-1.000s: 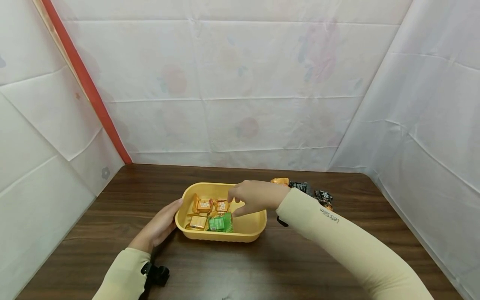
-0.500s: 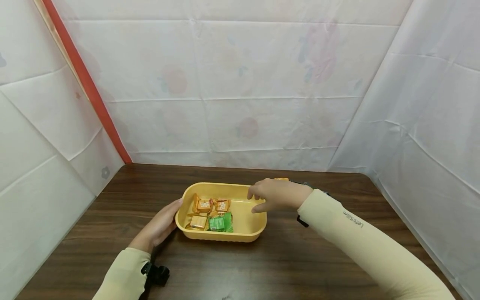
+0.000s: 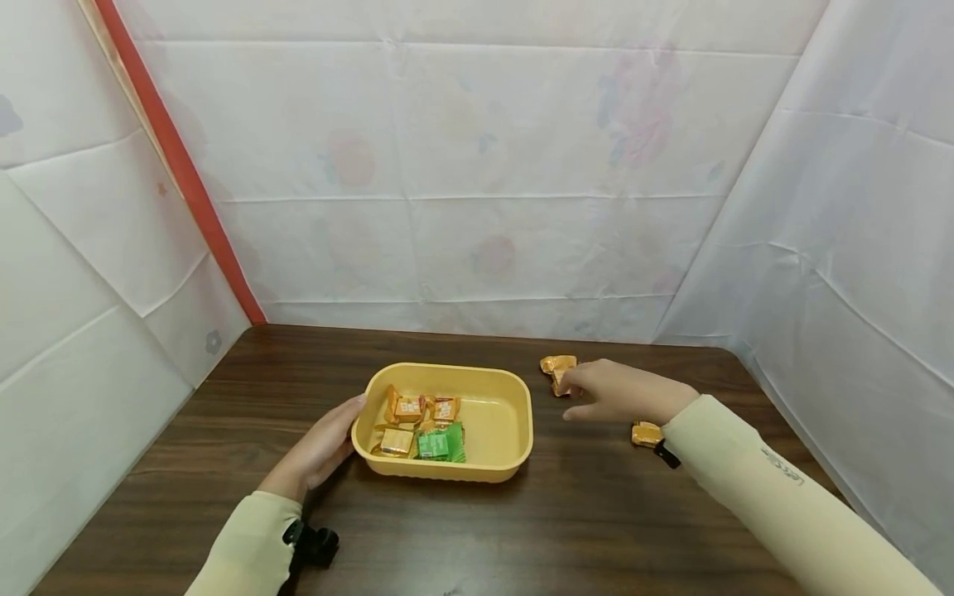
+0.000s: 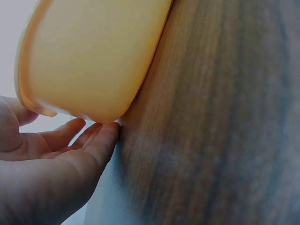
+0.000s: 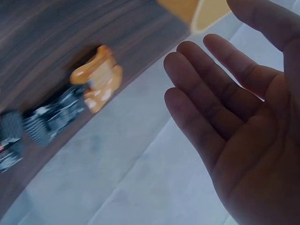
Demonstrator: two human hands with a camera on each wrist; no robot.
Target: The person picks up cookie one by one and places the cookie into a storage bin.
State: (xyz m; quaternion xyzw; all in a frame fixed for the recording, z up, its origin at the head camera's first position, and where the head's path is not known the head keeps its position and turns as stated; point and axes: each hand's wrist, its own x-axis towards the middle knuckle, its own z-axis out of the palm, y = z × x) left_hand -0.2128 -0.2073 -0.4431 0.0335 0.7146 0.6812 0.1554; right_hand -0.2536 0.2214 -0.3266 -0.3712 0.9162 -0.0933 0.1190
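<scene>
A yellow plastic tub point(image 3: 495, 432) stands mid-table. Its left half holds several small wrapped sweets: two orange point(image 3: 408, 409), one yellow point(image 3: 396, 442) and one green point(image 3: 434, 445). My left hand point(image 3: 316, 443) rests against the tub's left end; in the left wrist view, fingertips touch the lower wall and the thumb lies at the rim. Right of the tub, my right hand point(image 3: 629, 393) hangs over the table with nothing in it, fingers apart and relaxed. An orange sweet point(image 3: 558, 366) lies by its fingertips. Black-wrapped sweets point(image 5: 55, 115) show in the right wrist view, hidden behind this hand in the head view.
Another gold-orange sweet point(image 3: 646, 434) lies beneath the right wrist. The dark wood table point(image 3: 477, 538) ends at the back against a hanging white sheet point(image 3: 477, 165). Sheets also close off both sides, with a red strip point(image 3: 179, 165) at the left.
My right hand has moved right, from over the tub to over the sweets beside it, uncovering the tub's right half. The left hand and tub stay where they were.
</scene>
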